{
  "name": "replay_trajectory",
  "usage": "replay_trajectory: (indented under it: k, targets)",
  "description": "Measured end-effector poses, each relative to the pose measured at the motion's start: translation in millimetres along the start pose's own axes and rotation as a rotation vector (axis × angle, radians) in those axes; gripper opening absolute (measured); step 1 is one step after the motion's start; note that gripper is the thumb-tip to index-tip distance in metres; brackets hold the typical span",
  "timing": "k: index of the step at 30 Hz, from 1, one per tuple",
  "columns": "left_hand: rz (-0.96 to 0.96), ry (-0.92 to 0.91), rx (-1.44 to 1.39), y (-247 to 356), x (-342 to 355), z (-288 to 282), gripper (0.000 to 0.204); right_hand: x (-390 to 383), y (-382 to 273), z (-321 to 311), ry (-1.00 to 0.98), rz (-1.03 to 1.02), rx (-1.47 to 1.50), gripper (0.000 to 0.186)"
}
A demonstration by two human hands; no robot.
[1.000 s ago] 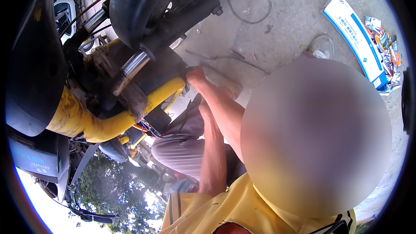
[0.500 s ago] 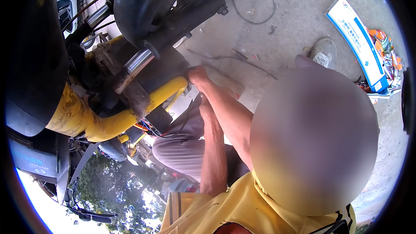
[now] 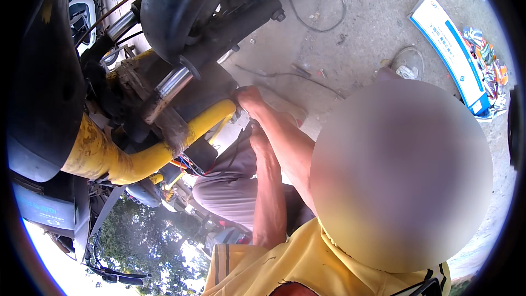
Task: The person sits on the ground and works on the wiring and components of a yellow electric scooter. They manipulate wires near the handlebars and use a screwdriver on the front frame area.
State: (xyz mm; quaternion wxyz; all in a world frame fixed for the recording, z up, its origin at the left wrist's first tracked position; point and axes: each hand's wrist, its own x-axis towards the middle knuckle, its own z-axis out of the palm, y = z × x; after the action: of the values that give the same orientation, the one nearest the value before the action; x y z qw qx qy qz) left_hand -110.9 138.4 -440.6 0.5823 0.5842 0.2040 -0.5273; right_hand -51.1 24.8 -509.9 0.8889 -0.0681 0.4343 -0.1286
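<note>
A two-wheeler with a bent yellow frame tube (image 3: 137,165) fills the left side. My right hand (image 3: 250,100) is closed at the tube's far end, against the edge of a dark panel (image 3: 211,85). Its fingertips are hidden, so what it grips does not show. Just below it, my left hand (image 3: 259,134) is closed near a thin dark strip (image 3: 241,141). I cannot make out what lies between its fingers. A black box (image 3: 203,153) and coloured wires (image 3: 189,165) hang beside the tube, left of my left hand.
A black wheel cover (image 3: 178,16) and a shiny shock absorber (image 3: 174,83) stand above the tube. On the ground lie a cable (image 3: 287,73), a looped wire (image 3: 343,8), a white-and-blue carton (image 3: 449,49) and crumpled wrappers (image 3: 496,71). A blurred patch hides the right side near my shoe (image 3: 406,72).
The whole view has shifted slightly. Both hands stay at the same spot by the tube's end, with hardly any visible movement.
</note>
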Motion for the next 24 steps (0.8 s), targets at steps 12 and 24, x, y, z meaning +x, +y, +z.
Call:
replay_trajectory:
  k: [12,24]
  targets:
    - [-0.029,-0.025,0.045,2,13,12,0.044,87,62,-3,-0.016,-0.409,-0.580,0.018]
    - [0.001,0.006,0.006,0,-2,4,0.044,67,65,7,-0.050,-0.305,-0.438,0.015]
